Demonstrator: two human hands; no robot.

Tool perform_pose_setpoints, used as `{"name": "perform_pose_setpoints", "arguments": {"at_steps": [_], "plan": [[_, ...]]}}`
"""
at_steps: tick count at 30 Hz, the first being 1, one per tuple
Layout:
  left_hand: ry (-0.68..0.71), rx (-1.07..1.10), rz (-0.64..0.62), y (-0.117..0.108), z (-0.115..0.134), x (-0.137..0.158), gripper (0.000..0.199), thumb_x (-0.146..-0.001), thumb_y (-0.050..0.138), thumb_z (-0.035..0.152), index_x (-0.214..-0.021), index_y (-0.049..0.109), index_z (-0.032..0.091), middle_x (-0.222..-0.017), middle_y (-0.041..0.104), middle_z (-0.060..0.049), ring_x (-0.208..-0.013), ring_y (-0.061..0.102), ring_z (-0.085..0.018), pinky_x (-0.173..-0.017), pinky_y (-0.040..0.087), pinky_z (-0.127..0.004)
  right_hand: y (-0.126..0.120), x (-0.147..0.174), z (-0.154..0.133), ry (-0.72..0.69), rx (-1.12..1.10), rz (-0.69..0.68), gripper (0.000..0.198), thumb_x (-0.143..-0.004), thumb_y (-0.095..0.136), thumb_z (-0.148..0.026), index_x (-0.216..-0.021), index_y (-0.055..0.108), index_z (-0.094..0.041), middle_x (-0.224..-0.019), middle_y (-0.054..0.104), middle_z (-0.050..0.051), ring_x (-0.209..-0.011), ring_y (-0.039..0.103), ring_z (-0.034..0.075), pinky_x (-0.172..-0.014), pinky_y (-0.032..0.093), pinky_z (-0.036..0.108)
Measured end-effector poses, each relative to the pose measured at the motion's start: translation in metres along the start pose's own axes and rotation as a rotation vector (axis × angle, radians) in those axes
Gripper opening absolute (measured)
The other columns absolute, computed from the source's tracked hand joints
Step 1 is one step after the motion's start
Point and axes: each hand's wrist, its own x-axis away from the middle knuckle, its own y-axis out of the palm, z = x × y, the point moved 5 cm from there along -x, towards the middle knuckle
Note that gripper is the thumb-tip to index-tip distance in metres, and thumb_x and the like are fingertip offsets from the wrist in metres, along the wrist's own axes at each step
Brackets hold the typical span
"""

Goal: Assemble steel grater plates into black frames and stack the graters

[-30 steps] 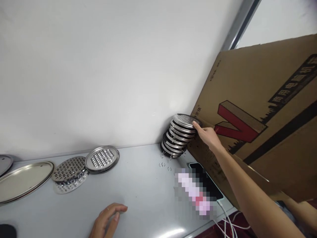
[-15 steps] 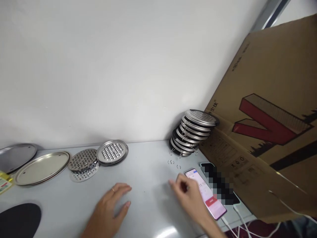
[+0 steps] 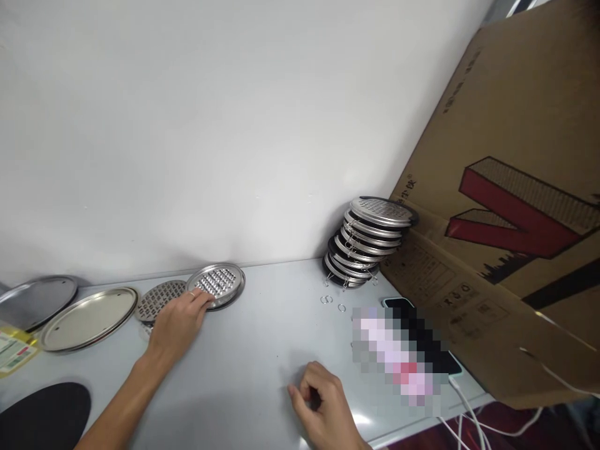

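The grater (image 3: 219, 279) meets your nearer left hand (image 3: 180, 317) at two o'clock; closure unclear, likewise your curled right hand (image 3: 324, 400).

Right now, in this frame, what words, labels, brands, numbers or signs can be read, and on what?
"V", apparently: large red mark on the cardboard box.
The box's smaller characters and symbols: too small or blurred.
Yellow-edged packet: print too small.
Pink-screened phone: pixelated, unreadable.

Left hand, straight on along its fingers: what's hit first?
Likely the shiny round grater by the wall; the left hand looks to be at its near edge, though contact is unclear.
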Motion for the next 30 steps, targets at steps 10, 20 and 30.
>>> {"name": "perform_pose_setpoints", "arguments": {"at_steps": [10, 20, 30], "plan": [[0.418, 0.295, 0.165, -0.034, 0.123, 0.06, 0.03, -0.094, 0.042, 0.002, -0.091, 0.064, 0.021, -0.079, 0.066, -0.001, -0.069, 0.058, -0.017, -0.067, 0.037, -0.031, -0.019, 0.009, -0.002, 0.024, -0.129, 0.338, 0.041, -0.083, 0.065, -0.026, -0.12, 0.048, -0.023, -0.106, 0.055, 0.009, -0.071, 0.059, 0.019, -0.061, 0.051, 0.031], [0.224, 0.254, -0.033, -0.017, 0.053, 0.036, 0.026, -0.096, 0.046, 0.017, -0.108, 0.067, 0.023, -0.106, 0.071, -0.005, -0.086, 0.066, -0.019, -0.078, 0.049, -0.032, 0.002, -0.004, -0.01, -0.113, 0.288, -0.141, 0.039, -0.088, 0.058, -0.025, -0.126, 0.062, -0.02, -0.138, 0.057, 0.015, -0.122, 0.055, 0.033, -0.1, 0.047, 0.047], [-0.239, -0.076, -0.248, -0.01, -0.096, 0.044, 0.035, -0.09, 0.046, 0.039, -0.108, 0.07, 0.022, -0.108, 0.072, -0.012, -0.097, 0.068, -0.032, -0.079, 0.05, -0.041, 0.012, -0.025, -0.002, 0.017, 0.473, -0.183, 0.073, -0.092, 0.05, -0.048, -0.155, 0.029, -0.018, -0.164, 0.02, 0.009, -0.144, 0.03, 0.039, -0.11, 0.034, 0.054]]}}
